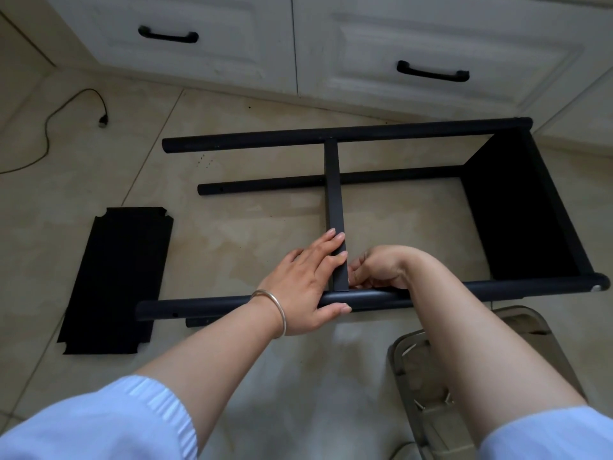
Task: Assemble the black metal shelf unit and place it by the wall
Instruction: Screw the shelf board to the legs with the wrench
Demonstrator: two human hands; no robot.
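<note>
The black metal shelf frame (348, 132) lies on its side on the tiled floor, its round posts running left to right. One shelf panel (517, 207) is fixed at the right end. A middle shelf panel (333, 187) stands edge-on between the far and near posts. My left hand (308, 280) rests on that panel's near end, thumb under the near post (205, 305). My right hand (374, 268) is curled at the joint of panel and post, fingers pinched; what they pinch is hidden. A loose black shelf panel (116, 280) lies flat on the floor at the left.
White cabinet doors (298, 38) with black handles stand just beyond the frame. A dark cable with a plug (103, 120) trails on the floor at the far left. A clear plastic stool (428, 376) sits under my right forearm.
</note>
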